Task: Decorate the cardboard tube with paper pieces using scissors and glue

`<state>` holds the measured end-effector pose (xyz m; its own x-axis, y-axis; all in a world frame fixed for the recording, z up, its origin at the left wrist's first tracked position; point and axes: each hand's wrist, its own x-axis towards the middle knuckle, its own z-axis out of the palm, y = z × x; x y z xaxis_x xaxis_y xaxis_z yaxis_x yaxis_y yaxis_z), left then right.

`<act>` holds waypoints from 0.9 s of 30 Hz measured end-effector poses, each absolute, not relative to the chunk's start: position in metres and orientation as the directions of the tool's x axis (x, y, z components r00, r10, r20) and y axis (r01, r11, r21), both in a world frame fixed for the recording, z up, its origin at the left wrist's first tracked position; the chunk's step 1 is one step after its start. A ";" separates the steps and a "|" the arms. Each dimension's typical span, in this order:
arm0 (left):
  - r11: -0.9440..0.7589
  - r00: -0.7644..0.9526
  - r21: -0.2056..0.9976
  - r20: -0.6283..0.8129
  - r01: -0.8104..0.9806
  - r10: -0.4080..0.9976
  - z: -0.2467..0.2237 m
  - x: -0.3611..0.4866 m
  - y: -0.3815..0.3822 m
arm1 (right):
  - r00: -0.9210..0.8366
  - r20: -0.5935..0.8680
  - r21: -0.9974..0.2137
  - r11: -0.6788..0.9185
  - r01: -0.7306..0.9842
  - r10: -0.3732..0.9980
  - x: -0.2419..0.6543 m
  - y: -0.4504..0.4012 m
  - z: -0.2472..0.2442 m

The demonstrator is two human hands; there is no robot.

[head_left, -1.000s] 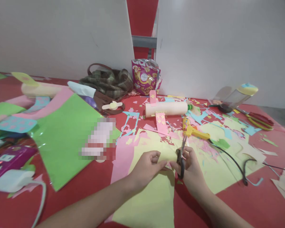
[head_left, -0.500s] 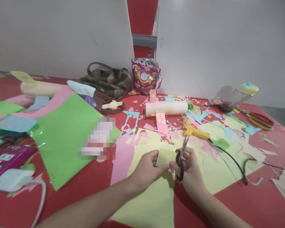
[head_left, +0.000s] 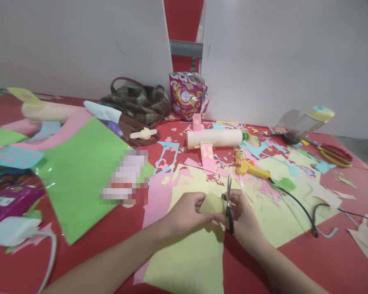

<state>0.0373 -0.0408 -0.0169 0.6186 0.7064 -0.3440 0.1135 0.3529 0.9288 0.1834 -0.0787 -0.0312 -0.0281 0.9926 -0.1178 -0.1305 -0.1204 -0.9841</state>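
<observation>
A small piece of yellow paper (head_left: 213, 203) is pinched in my left hand (head_left: 187, 214), with its right side close to the scissors. My right hand (head_left: 243, 218) holds black-handled scissors (head_left: 229, 208), whose blades point up and away from me. The fingertips of both hands are near each other at the lower edge of the small piece. Beneath them lies a large yellow sheet (head_left: 187, 261), partly over a pink sheet (head_left: 156, 196).
Beyond my hands are a paper-covered tube (head_left: 214, 139) and a yellow glue gun (head_left: 251, 168) with a black cord. Red-handled pliers (head_left: 334, 153) and a clear bottle (head_left: 311, 122) stand right. A green sheet (head_left: 79, 175) and a purple box (head_left: 15, 204) lie left.
The scissors have turned more upright and shifted slightly left in my right hand. The small yellow piece has tilted in my left hand. The view has shifted a little.
</observation>
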 end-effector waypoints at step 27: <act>0.533 0.512 0.843 -0.429 -0.068 0.744 -0.023 0.046 -0.043 | 0.169 -0.096 -0.993 -0.084 -0.078 0.981 0.184 -0.078 -0.034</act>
